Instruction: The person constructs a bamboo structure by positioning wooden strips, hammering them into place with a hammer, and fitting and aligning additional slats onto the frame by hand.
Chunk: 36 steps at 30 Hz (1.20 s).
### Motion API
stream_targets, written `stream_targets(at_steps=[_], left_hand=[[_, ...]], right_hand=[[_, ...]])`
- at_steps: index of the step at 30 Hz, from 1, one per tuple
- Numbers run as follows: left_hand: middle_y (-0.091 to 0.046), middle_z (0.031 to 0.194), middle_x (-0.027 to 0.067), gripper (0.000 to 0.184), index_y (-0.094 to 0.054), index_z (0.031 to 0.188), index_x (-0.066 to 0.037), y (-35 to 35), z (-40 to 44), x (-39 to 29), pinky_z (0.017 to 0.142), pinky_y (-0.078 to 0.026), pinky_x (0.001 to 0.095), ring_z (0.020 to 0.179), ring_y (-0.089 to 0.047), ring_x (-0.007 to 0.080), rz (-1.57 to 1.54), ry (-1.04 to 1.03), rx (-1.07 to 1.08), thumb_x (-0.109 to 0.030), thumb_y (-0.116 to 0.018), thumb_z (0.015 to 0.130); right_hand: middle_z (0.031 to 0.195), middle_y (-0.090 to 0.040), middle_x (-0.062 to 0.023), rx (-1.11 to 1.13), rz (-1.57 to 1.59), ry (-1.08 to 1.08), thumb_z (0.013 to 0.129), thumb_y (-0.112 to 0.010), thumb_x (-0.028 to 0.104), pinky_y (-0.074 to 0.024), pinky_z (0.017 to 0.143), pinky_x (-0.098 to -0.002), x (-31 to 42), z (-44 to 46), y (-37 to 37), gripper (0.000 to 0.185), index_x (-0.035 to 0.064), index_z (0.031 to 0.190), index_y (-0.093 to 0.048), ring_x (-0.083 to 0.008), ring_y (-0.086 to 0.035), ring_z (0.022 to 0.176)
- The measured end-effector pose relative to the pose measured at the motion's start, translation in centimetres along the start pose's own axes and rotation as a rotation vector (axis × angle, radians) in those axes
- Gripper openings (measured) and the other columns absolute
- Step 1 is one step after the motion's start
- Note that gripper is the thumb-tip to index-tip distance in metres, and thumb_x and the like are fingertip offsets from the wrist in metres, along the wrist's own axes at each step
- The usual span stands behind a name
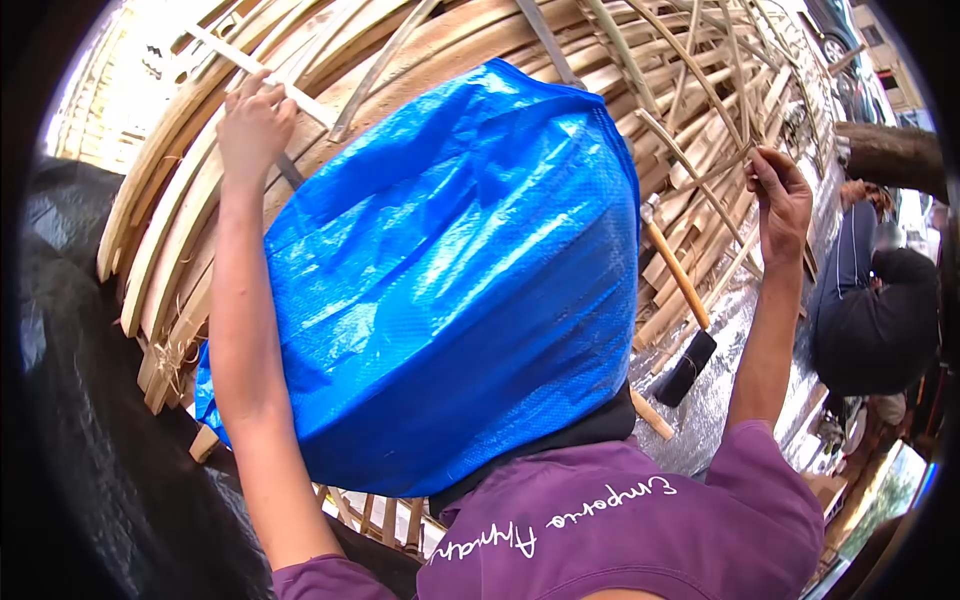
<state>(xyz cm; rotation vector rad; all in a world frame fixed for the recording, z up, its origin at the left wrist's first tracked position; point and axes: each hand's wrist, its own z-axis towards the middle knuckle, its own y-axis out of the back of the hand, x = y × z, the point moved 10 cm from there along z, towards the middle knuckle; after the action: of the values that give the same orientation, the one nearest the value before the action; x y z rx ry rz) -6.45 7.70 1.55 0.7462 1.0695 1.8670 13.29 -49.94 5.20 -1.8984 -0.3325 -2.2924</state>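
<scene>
I cannot tell whether left fingers [262,92] grip the pale strip [308,104]; right fingers [767,164] pinch a thin strip [716,172], end hidden.

Bright light glares above black sheeting [80,350] at left, a car [832,42] upper right.

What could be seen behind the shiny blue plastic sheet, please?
Long, pale wooden strips, stacked and crossing, show beyond its far edge; whatever the shiny blue plastic sheet covers cannot be seen.

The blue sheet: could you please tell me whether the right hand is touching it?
Apart: the head view shows wooden strips in the gap between the right hand and the blue sheet.
</scene>
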Motion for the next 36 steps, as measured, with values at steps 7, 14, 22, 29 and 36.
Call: stream_targets(at_steps=[7, 14, 22, 29, 36], left_hand=[[-0.061, 0.128, 0.0063, 0.047, -0.055, 0.126, -0.014, -0.6, -1.8, 0.7, 0.092, -0.046, 0.0476, 0.113, -0.057, 0.0329, -0.215, 0.118, -0.035, -0.028, -0.061, 0.082], [-0.066, 0.118, 0.006, 0.057, -0.042, 0.131, -0.012, -0.2, -2.0, 2.6, 0.1, -0.035, 0.0485, 0.109, -0.057, 0.0294, -0.461, 0.195, -0.161, -0.028, -0.06, 0.079], [-0.07, 0.105, 0.0038, 0.047, -0.053, 0.124, -0.013, -1.5, -1.6, 4.4, 0.097, -0.038, 0.0433, 0.091, -0.06, 0.0258, -0.717, 0.287, -0.188, -0.026, -0.06, 0.08], [-0.07, 0.102, 0.0041, 0.052, -0.053, 0.123, -0.012, -0.3, -1.8, 3.7, 0.092, -0.042, 0.044, 0.092, -0.061, 0.0261, -0.628, 0.191, -0.323, -0.021, -0.066, 0.073], [-0.07, 0.099, 0.0052, 0.047, -0.055, 0.117, -0.011, -0.5, -1.7, 3.7, 0.091, -0.042, 0.0426, 0.092, -0.061, 0.0263, -0.598, 0.206, -0.285, -0.022, -0.066, 0.073]], right_hand=[[0.088, -0.071, -0.0083, 0.778, 0.159, 0.265, 0.085, -0.073, 0.012, -0.0537, 0.069, -0.024, 9.1, 2.4, -34.5, 0.02, -0.0004, 0.101, -0.07, -0.0124, -0.068, 0.079], [0.096, -0.07, -0.0098, 1.046, 0.281, -0.157, 0.087, -0.072, 0.016, -0.0552, 0.084, -0.026, 0.4, 4.9, -51.2, 0.034, -0.0019, 0.115, -0.065, -0.0149, -0.068, 0.089], [0.102, -0.07, -0.0115, 1.033, 0.16, -0.083, 0.089, -0.07, 0.014, -0.0567, 0.084, -0.0257, -2.2, 6.0, -56.2, 0.029, -0.002, 0.113, -0.067, -0.015, -0.068, 0.091], [0.092, -0.072, -0.0134, 0.907, 0.001, 0.234, 0.088, -0.069, 0.011, -0.0575, 0.074, -0.0279, -2.6, 4.7, -57.0, 0.022, -0.0021, 0.106, -0.07, -0.0148, -0.07, 0.083], [0.091, -0.072, -0.0139, 0.809, -0.052, 0.5, 0.086, -0.068, 0.008, -0.0565, 0.072, -0.0306, -0.7, 4.2, -56.3, 0.016, 0.0018, 0.1, -0.071, -0.0174, -0.07, 0.081]])
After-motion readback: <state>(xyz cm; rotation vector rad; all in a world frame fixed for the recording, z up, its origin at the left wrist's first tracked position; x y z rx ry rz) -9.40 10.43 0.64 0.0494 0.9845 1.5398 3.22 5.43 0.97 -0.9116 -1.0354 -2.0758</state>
